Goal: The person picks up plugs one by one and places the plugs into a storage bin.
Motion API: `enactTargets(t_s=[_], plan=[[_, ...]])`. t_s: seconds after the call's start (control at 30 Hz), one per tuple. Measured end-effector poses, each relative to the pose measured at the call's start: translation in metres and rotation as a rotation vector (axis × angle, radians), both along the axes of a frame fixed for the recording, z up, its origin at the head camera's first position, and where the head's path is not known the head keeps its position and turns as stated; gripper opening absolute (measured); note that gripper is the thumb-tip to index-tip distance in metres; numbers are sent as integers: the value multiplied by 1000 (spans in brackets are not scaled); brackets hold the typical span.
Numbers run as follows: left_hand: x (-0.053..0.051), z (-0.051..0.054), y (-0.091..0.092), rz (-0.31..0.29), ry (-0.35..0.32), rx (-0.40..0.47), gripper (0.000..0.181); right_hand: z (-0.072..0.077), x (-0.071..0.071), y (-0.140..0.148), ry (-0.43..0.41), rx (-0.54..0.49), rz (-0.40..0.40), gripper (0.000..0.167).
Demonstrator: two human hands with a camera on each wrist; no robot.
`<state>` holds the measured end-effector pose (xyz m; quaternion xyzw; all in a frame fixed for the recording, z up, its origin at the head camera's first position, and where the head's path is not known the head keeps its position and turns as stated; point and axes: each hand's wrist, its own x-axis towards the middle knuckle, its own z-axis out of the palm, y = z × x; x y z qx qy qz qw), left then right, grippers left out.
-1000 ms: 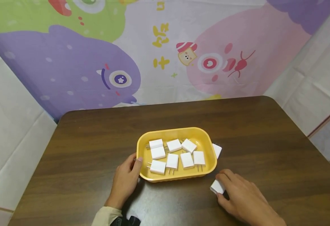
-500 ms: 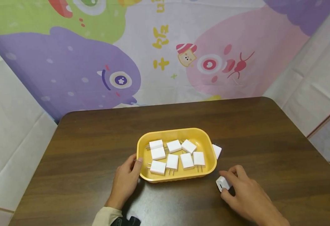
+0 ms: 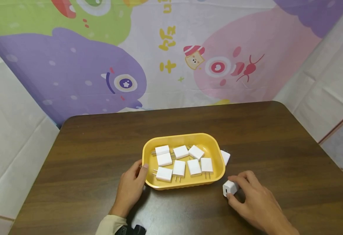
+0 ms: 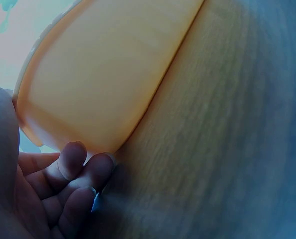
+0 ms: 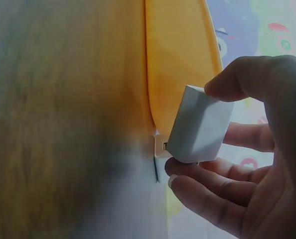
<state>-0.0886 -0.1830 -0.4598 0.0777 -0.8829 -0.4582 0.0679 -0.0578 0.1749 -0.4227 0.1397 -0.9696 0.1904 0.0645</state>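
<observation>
A yellow plastic basket [image 3: 171, 186] stands on the table with several white USB wall chargers [image 3: 164, 174] lying in it, metal prongs showing on some. My left hand [image 3: 130, 187] holds the basket's left end, thumb at the rim and fingers against the outer wall; in the left wrist view those fingers [image 4: 72, 160] curl at its lower corner. To the right of the basket, my right hand [image 3: 255, 202] pinches a single white USB wall charger [image 3: 229, 188] between thumb and fingers. The right wrist view shows this charger [image 5: 200, 124] up close, its prongs hidden.
Another white charger [image 3: 225, 156] lies on the table against the basket's right end, partly hidden by it. The brown wooden table [image 3: 101, 147] meets a cartoon-printed cloth [image 3: 165, 85] at the back, and white sheets hang at both sides.
My right hand has lifted the charger slightly and turned it, so its port end now faces toward the left front. The left hand and the basket stay put.
</observation>
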Motion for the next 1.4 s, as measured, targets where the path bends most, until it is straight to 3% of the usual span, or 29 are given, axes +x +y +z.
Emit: enactTargets(t_s=[0.13,0.37,0.67,0.97,1.4], plan=[[0,0,0,1,1,0,40,-2,0,0,92,-44,12,44],[1,0,-1,2,7,-1,39,-3,-3,-2,124,-99,13,40],[1,0,-1,4,-10,2,41,4,-12,0,277,-205,80,40],[1,0,0,0,-17,14,40,18,-21,-10,316,-207,127,38],[0,0,0,3,-28,11,41,38,-49,-39,406,-175,267,35]])
